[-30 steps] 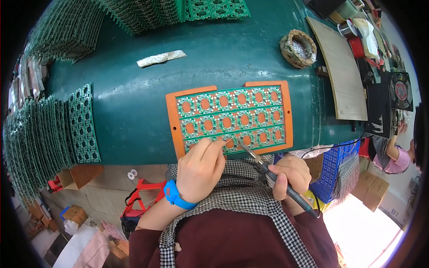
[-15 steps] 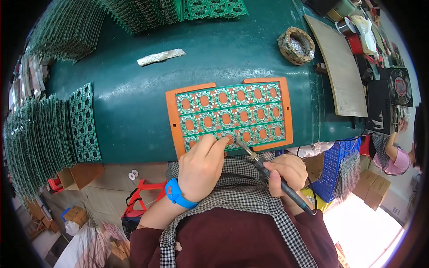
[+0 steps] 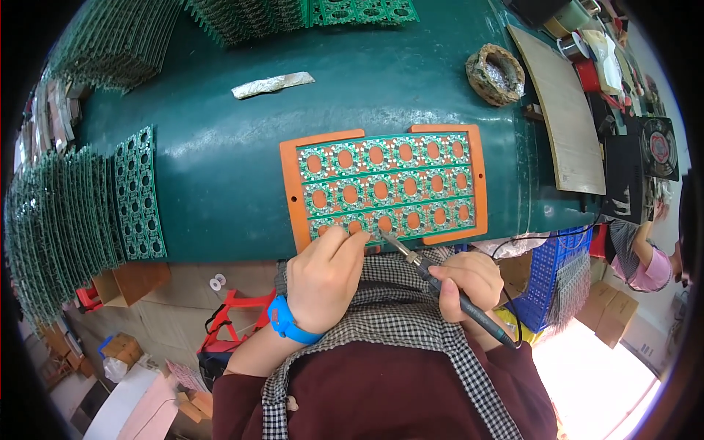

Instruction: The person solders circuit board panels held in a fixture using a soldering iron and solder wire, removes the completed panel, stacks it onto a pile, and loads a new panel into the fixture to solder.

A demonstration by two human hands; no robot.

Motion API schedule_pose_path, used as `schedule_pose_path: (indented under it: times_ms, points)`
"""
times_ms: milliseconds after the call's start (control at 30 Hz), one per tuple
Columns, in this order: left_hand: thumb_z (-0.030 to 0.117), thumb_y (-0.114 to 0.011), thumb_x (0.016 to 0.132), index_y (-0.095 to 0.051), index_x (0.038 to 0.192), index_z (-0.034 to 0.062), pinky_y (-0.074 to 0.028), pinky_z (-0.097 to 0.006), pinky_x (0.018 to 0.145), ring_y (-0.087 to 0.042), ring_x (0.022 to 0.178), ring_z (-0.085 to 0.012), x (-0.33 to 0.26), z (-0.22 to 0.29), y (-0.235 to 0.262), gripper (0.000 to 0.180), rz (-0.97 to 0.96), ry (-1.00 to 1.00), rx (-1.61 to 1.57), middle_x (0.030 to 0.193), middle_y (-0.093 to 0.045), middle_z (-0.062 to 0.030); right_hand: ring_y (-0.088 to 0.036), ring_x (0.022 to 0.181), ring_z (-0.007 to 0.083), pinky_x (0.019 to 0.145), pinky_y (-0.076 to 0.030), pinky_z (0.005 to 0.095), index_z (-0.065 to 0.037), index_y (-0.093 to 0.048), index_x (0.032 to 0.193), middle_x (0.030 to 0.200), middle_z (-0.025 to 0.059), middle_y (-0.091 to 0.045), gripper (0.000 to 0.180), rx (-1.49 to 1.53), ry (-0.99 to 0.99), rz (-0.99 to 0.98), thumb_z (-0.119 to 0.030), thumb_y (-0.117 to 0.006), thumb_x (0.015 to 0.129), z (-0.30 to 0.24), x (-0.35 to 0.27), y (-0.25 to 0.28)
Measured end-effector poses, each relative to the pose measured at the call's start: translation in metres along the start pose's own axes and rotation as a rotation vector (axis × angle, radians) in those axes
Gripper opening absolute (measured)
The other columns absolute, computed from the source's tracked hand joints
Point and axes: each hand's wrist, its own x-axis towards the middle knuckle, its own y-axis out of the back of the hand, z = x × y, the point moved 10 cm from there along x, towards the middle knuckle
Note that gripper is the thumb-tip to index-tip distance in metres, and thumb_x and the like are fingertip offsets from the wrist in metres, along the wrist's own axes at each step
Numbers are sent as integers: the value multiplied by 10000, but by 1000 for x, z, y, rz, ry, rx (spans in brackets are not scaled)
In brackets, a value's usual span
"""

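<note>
My right hand (image 3: 469, 282) grips a soldering iron (image 3: 466, 304) by its dark handle. Its metal tip reaches the lower row of a green circuit board panel (image 3: 396, 172), just below one of the round cutouts. The panel lies in an orange holding frame (image 3: 289, 183) near the table's front edge. Close to the tip, my left hand (image 3: 323, 275), with a blue band at the wrist, is closed in a pinch over the lower row. Whatever its fingertips hold is too small or hidden to make out.
Stacks of green panels stand at the left (image 3: 62, 220) and far left (image 3: 117, 44) of the green table (image 3: 213, 169). A flattened foil strip (image 3: 273, 84) lies beyond the frame. At the right are a rough stone-like bowl (image 3: 495, 75), a board (image 3: 561, 110) and a small fan (image 3: 658, 147).
The panel and frame appear slightly further right in view. My left fingertips and the iron's tip have shifted a little left along the panel's lower row.
</note>
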Motion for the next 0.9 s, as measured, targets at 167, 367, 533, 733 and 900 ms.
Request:
schedule_pose_path:
  times_ms: [167,367,533,733,900]
  points:
    - [-27,-678,759,-632,900,35,-438,-301,492,-548,556,-202,7,-1,13,161,102,6,50,716,-545,-61,-572,454,192,410,-435,278,10,-656,777,588,66,-596,102,-11,-22,3,-42,-603,708,2,2,6]
    - [33,-673,776,-610,897,68,-468,-329,513,-579,628,-225,21,-14,3,141,97,77,83,758,-549,-55,-598,491,199,440,-456,271,5,-659,819,648,82,-636,128,-78,-66,-20,-37,-622,705,14,19,-3]
    - [2,-666,775,-622,887,50,-451,-329,506,-562,592,-230,27,-14,-1,129,79,46,81,744,-550,-65,-597,488,180,433,-444,266,2,-661,835,641,73,-634,136,-54,-74,-44,-34,-627,708,19,20,-8]
    - [-34,-658,780,-630,880,32,-431,-321,502,-542,571,-214,32,-12,8,123,93,45,50,732,-559,-72,-604,496,190,442,-452,269,3,-660,823,636,78,-632,118,-65,-52,-27,-35,-627,717,18,22,-4]
    - [-42,-651,791,-620,909,28,-433,-317,521,-535,586,-202,45,-26,14,141,154,112,48,735,-571,-80,-622,533,208,486,-493,292,4,-659,827,644,93,-633,117,-90,-170,-5,-27,-630,718,32,37,-3]
